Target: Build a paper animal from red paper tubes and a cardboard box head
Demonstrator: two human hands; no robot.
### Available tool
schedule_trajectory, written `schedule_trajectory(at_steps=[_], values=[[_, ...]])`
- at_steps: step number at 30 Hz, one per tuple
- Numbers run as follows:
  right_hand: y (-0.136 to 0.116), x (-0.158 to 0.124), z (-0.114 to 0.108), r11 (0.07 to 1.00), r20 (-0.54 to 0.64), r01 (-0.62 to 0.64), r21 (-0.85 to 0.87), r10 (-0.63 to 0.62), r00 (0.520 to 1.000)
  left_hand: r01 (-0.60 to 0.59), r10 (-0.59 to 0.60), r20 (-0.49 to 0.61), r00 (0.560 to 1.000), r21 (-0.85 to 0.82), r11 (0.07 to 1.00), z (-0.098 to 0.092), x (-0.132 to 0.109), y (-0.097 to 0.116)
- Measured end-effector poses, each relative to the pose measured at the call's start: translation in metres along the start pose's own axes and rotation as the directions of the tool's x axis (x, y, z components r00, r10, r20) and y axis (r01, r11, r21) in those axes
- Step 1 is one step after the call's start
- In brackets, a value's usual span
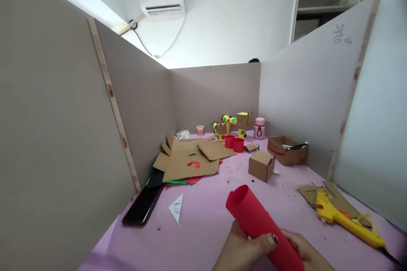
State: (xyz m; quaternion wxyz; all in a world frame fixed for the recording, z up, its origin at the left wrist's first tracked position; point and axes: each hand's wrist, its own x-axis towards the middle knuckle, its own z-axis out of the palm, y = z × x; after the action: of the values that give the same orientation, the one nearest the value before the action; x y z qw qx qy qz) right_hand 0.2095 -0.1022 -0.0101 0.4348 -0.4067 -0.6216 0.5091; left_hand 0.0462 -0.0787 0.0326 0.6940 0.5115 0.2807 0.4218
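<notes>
A red paper tube (pixel 254 209) slants up and to the left at the front of the table, its open end facing away from me. My left hand (pixel 244 245) is closed around its near side, thumb lying along the paper. On the tube's right side, lower down, my right hand (pixel 303 247) grips it too, with its fingers partly hidden behind the tube. Beyond the tube stands a small cardboard box (pixel 261 166). To the right, a yellow glue gun (pixel 346 222) lies on a flat piece of cardboard (pixel 307 194).
Cardboard sheets (pixel 187 156) with paper scraps lie at left, near a black phone (pixel 143 205) and a white paper triangle (pixel 177 208). Farther back are red paper rings (pixel 238 145), yellow spotted tube figures (pixel 229 120), a pink bottle (pixel 259 129) and an open box (pixel 288 154). Partition walls enclose the table.
</notes>
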Motion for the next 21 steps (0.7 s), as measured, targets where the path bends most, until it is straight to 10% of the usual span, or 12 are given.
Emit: schedule_trajectory(at_steps=[6, 13, 21], values=[[-0.037, 0.020, -0.018, 0.992, -0.034, -0.051, -0.111, 0.047, 0.998, -0.036, 0.013, -0.133, 0.991, -0.170, 0.985, -0.022, 0.022, 0.037], [-0.041, 0.066, -0.047, 0.991, -0.189, -0.133, 0.015, 0.133, 0.973, 0.246, -0.227, -0.140, 0.964, 0.139, 0.959, -0.067, 0.063, 0.061], [-0.010, 0.118, -0.056, 0.946, -0.373, -0.074, 0.316, 0.195, 0.907, 0.280, -0.271, -0.254, 0.929, 0.002, 0.960, -0.091, 0.113, 0.015]])
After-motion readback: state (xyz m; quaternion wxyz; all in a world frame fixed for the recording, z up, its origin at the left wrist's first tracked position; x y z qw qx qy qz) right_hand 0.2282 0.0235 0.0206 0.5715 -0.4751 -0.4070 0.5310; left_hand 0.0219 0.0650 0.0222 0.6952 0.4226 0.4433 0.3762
